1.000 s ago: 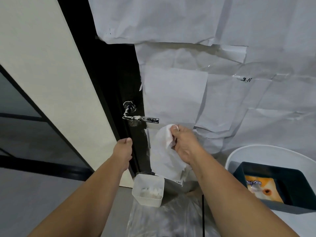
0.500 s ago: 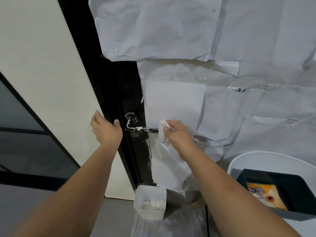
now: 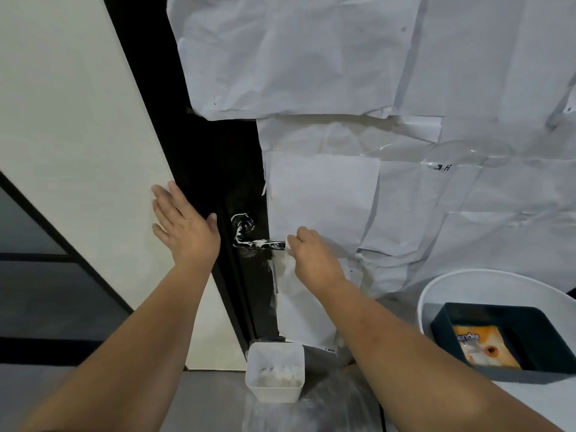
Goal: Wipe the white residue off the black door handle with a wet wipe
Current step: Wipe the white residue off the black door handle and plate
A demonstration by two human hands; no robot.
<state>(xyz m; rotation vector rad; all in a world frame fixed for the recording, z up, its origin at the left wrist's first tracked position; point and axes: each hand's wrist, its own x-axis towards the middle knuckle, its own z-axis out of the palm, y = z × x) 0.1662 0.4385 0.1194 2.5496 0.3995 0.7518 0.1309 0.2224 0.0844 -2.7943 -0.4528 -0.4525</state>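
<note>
Head view: the right hand [image 3: 313, 254] pinched a white wet wipe [image 3: 288, 266] at the free tip of the black lever door handle [image 3: 260, 243], w/ white residue [image 3: 246, 232] covering rose & lever, so wiping looked barely begun. The left hand [image 3: 184, 226] lay flat, fingers spread, on the cream wall panel [image 3: 78, 151]. Paper sheets [image 3: 324, 194] crowded the handle's right side; a white plastic tub [image 3: 275, 372] sat well below.

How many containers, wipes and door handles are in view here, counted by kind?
Containers: 3, the small white tub, the round white basin and the dark teal bin inside it.
Wet wipes in hand: 1, the wet wipe gripped by the right hand.
Door handles: 1, the black door handle, streaked with white.
Total: 5.
</note>
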